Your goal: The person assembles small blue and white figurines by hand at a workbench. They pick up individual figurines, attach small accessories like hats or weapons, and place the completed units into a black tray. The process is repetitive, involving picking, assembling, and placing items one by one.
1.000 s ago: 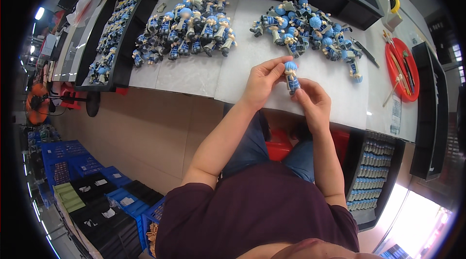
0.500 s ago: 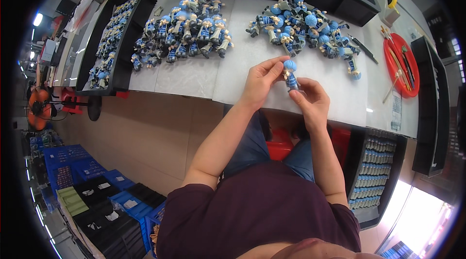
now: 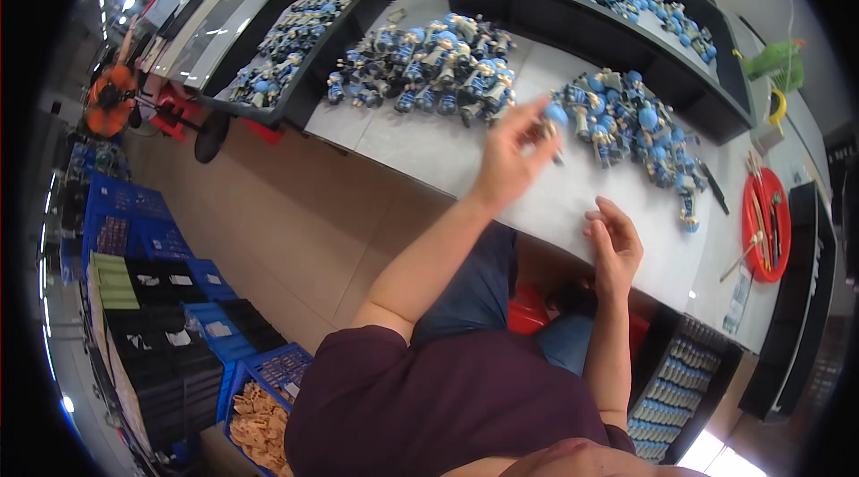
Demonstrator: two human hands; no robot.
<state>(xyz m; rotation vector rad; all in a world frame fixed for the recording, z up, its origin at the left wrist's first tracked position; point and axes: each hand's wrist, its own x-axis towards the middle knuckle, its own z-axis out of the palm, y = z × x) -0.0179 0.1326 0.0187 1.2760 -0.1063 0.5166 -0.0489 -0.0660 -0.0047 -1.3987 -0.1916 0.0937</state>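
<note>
My left hand [image 3: 514,155] is closed on a small blue-haired figurine [image 3: 556,115], pinched between thumb and fingertips above the white table top. My fingers hide part of its body. Close by on the right lies a loose pile of similar figurines [image 3: 649,123]. A second pile [image 3: 434,65], mostly lying close together, is to the left of that hand. Near the front edge of the table, my right hand [image 3: 615,244] hovers with fingers loosely bent and apart, holding nothing.
Black trays of figurines stand at the left [image 3: 295,106] and back [image 3: 573,25]. A red dish [image 3: 780,249] of brushes and a black pen [image 3: 714,188] lie at the right. Another black tray [image 3: 640,387] sits below the table. Blue crates [image 3: 125,195] are at lower left.
The hands have parted. My left hand has carried the figurine leftward toward the left pile; my right hand has let go of it and drawn back. The view has turned.
</note>
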